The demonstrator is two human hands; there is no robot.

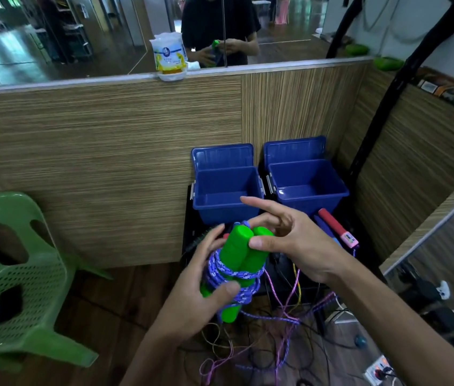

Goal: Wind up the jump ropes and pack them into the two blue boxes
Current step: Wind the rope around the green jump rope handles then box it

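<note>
1. Below the middle of the view, both hands hold one bundle: a jump rope with two bright green plastic handles [241,254] laid side by side, and a purple-and-white braided cord [231,274] wound several times around them.
2. On the left hand [200,291], the thumb presses on the cord windings at the lower part of the bundle, and the other fingers [210,240] curl around the far side of the handles.
3. On the right hand [295,243], the thumb presses against the top end of the green handles. The index finger is stretched out straight, touching nothing, and points to the left above the bundle. The other fingers are bent behind the handle tops; I cannot tell if they hold the cord there.
4. A loose part of the purple cord hangs from the bundle down to the dark wooden floor [108,316], where it lies tangled with pink braided cords [276,296] and thin black cables.
5. Behind the hands stand two dark blue plastic boxes side by side, the left blue box [228,190] and the right blue box [308,182]. Each has its lid standing open against the striped wooden wall [108,162]. Nothing shows inside them.
6. Just beside the right blue box, near the right hand, lies a red-and-pink jump rope handle [337,227].
7. At the left stands a green plastic chair [19,274].
8. On the ledge above the wall stands a white-and-yellow plastic pack [168,58].
</note>
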